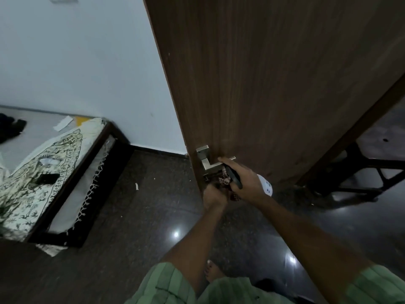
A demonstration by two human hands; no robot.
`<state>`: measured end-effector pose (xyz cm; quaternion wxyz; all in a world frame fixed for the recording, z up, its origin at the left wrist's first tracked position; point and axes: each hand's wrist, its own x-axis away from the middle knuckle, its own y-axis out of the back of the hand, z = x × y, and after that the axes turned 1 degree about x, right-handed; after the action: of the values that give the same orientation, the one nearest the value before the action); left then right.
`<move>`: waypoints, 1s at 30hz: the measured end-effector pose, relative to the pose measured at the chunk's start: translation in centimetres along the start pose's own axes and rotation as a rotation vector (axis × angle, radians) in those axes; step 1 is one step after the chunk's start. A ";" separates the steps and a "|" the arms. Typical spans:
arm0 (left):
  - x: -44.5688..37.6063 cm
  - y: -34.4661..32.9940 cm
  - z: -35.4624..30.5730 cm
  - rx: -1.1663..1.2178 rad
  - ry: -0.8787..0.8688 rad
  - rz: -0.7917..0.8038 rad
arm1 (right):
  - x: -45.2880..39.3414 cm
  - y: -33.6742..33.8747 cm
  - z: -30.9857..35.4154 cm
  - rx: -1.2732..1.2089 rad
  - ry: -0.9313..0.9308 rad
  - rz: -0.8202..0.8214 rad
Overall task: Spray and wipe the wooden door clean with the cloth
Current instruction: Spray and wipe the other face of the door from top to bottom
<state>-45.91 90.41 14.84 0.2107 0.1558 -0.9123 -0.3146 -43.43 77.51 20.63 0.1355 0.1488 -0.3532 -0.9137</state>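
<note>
Mostly hidden: right hand point(245, 181) fingers clamp spray bottle point(266, 185); left hand point(213, 195) fingers curl on checked cloth point(225, 182) under door point(274, 84) handle point(208, 160).

Matt wood-grain door point(274, 84), brushed metal handle point(207, 160), glossy floor point(153, 194)

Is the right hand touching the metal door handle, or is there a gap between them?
Touching. In the head view the right hand, gripping the spray bottle, lays its fingertips on the lever of the door handle, with no gap visible.
</note>
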 end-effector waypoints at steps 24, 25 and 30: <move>-9.1 0.9 -12.1 -1.252 -0.241 -0.200 | -11.4 5.3 -6.8 -0.123 0.080 0.163; -8.9 0.8 -12.8 -1.336 -0.217 -0.184 | -11.6 5.4 -7.0 -0.111 0.093 0.162; -7.9 0.0 -14.2 -1.504 -0.099 -0.139 | -12.5 7.4 -7.9 -0.180 -0.088 0.178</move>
<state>-32.23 86.50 22.70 0.1988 0.0127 -0.4484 -0.8714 -27.95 71.80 22.33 0.2132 0.0640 -0.2873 -0.9316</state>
